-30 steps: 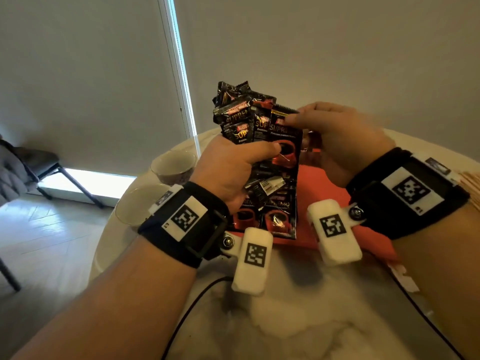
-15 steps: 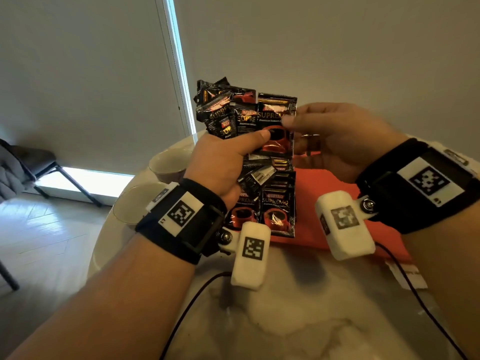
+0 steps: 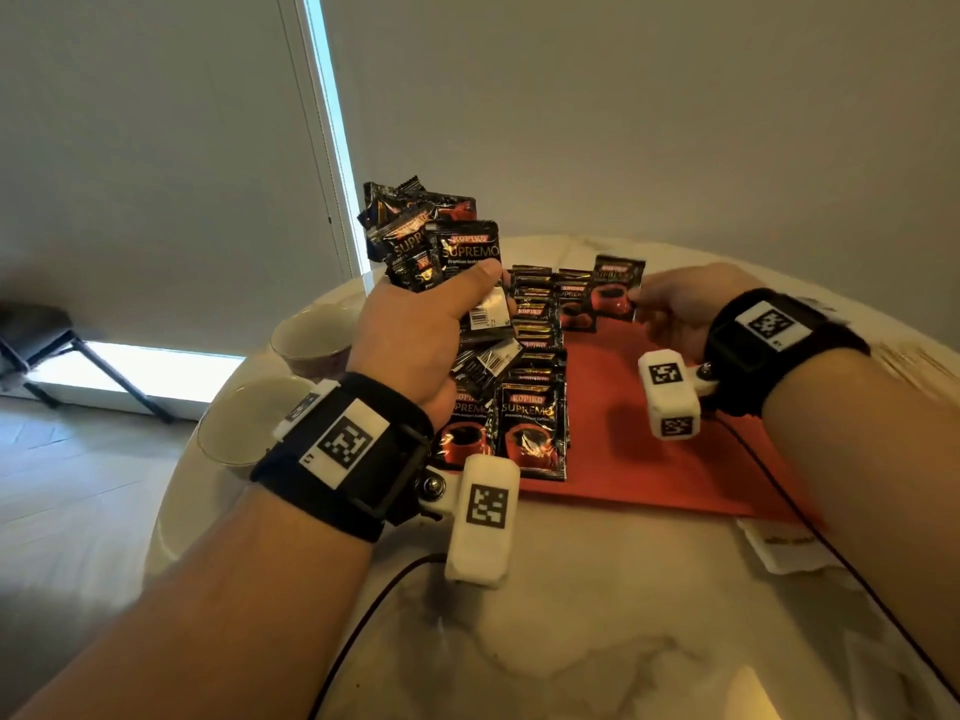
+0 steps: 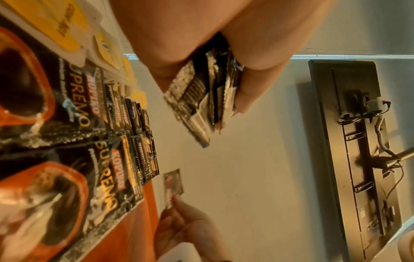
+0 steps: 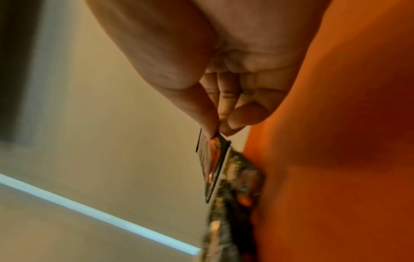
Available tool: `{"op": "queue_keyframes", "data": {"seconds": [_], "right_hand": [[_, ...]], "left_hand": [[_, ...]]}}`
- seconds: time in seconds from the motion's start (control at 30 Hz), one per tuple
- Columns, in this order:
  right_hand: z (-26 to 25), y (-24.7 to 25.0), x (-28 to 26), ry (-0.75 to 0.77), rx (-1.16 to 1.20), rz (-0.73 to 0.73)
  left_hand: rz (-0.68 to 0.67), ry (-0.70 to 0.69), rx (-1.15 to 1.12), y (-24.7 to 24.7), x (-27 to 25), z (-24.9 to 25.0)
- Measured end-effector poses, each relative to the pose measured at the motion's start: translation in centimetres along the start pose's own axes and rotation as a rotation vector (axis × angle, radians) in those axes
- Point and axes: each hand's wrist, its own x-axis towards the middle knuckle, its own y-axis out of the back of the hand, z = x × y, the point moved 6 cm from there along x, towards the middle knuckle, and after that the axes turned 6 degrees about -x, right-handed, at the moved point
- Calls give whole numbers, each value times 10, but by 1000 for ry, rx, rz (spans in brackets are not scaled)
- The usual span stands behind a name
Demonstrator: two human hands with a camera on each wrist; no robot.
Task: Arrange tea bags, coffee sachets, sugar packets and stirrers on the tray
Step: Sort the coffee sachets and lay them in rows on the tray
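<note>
On the marble table, our left hand grips a sachet bundle; our right hand pinches one sachet above the red tray.

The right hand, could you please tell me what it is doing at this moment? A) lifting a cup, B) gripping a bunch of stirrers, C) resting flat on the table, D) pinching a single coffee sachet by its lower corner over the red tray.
D: the right hand pinches one coffee sachet by its lower corner, above the far end of the red tray.
</note>
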Motion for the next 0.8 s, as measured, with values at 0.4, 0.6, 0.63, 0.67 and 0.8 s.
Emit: {"op": "queue_keyframes", "data": {"seconds": [0.4, 0.6, 0.63, 0.67, 0.8], "right_hand": [[-2, -20, 23, -45, -226, -14], [-1, -21, 24, -49, -246, -20], [-1, -21, 24, -50, -246, -23], [0, -21, 24, -49, -241, -26], [0, -20, 20, -49, -160, -61]], "left_hand": [[-15, -12, -10, 1, 4, 1], [-13, 7, 0, 0, 3, 2], [-16, 10, -2, 0, 3, 1], [-21, 14, -7, -1, 2, 1], [-34, 38, -19, -2, 0, 0]]}}
